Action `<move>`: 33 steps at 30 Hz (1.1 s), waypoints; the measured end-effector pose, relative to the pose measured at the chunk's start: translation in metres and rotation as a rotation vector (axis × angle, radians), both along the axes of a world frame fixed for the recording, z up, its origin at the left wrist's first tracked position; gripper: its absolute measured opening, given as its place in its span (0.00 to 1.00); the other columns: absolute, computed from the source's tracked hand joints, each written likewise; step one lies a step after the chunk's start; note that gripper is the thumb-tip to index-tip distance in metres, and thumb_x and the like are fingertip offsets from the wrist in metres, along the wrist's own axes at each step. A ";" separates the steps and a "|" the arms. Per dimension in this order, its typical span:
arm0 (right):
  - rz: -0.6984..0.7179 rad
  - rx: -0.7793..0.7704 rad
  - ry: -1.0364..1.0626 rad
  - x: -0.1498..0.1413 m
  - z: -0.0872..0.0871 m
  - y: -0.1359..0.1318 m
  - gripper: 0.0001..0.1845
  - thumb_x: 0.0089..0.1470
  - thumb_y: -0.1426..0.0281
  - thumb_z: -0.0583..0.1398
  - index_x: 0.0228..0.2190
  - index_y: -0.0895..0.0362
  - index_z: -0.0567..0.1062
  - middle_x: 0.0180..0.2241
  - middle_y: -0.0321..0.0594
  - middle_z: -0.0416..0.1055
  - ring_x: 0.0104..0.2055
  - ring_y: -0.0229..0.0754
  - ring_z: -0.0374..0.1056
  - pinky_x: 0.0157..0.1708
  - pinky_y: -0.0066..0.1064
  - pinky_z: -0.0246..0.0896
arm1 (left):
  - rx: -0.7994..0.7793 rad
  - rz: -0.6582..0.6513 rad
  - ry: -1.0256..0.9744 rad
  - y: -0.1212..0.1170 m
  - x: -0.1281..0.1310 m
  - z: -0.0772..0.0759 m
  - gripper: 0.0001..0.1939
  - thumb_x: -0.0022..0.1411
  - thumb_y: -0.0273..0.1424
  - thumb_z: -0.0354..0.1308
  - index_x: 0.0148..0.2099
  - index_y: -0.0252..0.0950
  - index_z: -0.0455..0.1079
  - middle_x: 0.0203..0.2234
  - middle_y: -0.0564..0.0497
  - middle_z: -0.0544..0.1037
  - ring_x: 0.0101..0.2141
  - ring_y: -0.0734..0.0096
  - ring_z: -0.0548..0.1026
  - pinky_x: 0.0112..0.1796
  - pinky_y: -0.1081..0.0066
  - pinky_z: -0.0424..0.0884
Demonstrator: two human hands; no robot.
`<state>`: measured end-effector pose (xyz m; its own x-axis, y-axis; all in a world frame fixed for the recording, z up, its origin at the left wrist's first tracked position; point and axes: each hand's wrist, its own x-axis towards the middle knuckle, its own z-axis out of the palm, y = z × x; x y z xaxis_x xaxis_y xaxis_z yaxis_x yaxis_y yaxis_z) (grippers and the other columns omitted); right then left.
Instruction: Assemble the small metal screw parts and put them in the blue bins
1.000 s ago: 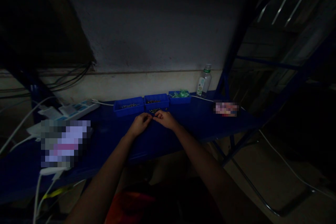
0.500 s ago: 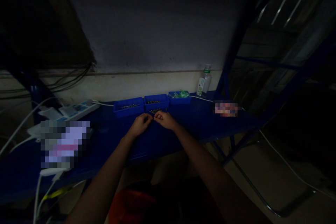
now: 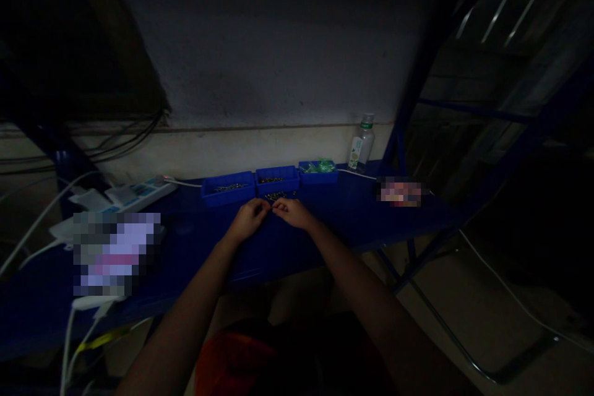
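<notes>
My left hand and my right hand meet fingertip to fingertip over the blue table. Both are closed in a pinch; whatever sits between the fingers is too small and dark to name. Just beyond them lies a loose pile of small metal parts. Behind the pile stand three blue bins in a row: the left bin has thin metal pieces in it, the middle bin small brownish parts, and the right bin crumpled green plastic film.
A clear bottle stands at the back right, near a blurred-out item. To the left lie a white power strip with plugs and cables and a blurred-out device. Blue frame posts rise at both sides; a wall backs the table.
Almost nothing differs. Both hands keep their pinch in the same place, with only a slight shift of the fingers and of the camera.
</notes>
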<state>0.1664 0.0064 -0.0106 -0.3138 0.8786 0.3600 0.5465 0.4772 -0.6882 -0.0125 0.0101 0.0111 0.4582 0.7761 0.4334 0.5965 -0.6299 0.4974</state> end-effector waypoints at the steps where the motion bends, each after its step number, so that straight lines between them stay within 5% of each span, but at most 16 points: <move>1: -0.006 0.001 0.004 0.000 0.000 0.000 0.10 0.52 0.66 0.55 0.36 0.56 0.71 0.29 0.33 0.71 0.29 0.32 0.66 0.30 0.22 0.57 | -0.002 0.003 0.000 0.000 0.000 0.000 0.14 0.59 0.39 0.47 0.37 0.34 0.68 0.33 0.48 0.73 0.34 0.67 0.71 0.38 0.70 0.65; 33: 0.018 0.024 0.079 -0.001 -0.004 0.003 0.11 0.50 0.65 0.57 0.36 0.57 0.70 0.26 0.33 0.69 0.26 0.31 0.64 0.27 0.22 0.55 | -0.019 -0.025 0.009 0.001 -0.001 0.000 0.12 0.58 0.35 0.48 0.35 0.35 0.69 0.31 0.50 0.74 0.32 0.69 0.71 0.36 0.71 0.65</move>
<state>0.1658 0.0090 -0.0150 -0.2990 0.8639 0.4053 0.4827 0.5033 -0.7168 -0.0133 0.0109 0.0110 0.4809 0.7725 0.4147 0.5854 -0.6350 0.5041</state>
